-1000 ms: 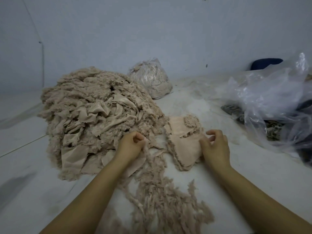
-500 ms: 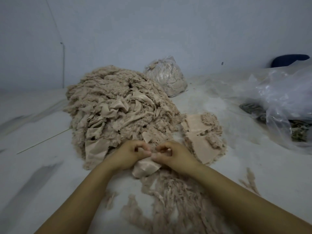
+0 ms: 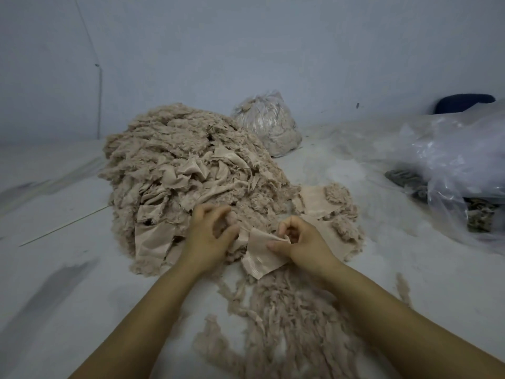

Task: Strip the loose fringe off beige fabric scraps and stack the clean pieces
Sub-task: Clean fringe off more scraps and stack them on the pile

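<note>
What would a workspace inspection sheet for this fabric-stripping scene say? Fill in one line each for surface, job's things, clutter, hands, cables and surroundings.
Surface: pale grey floor, smudged dark.
Job's things: large heap of fringed beige fabric scraps; small beige scrap held between both hands; low stack of flat beige pieces right of the heap; stripped beige fringe strands in front.
Clutter: tied clear bag of beige fluff; crumpled clear plastic sheeting over dark items.
Hands: left hand grips the scrap's fringed edge; right hand pinches the scrap.
Cables: thin line down the wall, possibly a cable.
Surroundings: plain bluish wall.
</note>
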Motion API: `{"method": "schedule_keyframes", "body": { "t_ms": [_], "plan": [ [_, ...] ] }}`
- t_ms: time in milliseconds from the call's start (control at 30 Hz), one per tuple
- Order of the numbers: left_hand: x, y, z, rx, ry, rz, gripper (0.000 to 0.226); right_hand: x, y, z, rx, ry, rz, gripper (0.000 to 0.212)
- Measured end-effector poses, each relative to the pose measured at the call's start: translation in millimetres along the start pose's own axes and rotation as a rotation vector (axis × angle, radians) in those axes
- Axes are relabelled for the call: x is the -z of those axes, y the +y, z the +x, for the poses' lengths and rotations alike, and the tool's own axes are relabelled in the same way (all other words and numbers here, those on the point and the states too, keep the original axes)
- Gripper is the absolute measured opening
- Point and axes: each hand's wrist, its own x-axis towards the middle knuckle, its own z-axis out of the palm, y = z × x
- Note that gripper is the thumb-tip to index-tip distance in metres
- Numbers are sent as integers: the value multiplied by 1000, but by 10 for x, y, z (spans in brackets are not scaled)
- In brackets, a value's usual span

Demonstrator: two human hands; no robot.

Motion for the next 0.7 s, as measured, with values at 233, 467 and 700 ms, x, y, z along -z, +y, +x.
{"method": "schedule_keyframes", "body": {
  "t_ms": [233, 467, 700],
  "plan": [
    [-109, 12, 45, -76, -187, 187, 22, 42, -30, -57, 62, 90, 57, 37],
    [-99, 111, -15, -84, -174, -13, 16, 324, -72, -124, -38, -1, 76, 35],
    [-420, 622, -6, 149, -303, -514, 28, 153, -86, -135, -60, 113, 287, 43]
  ]
}}
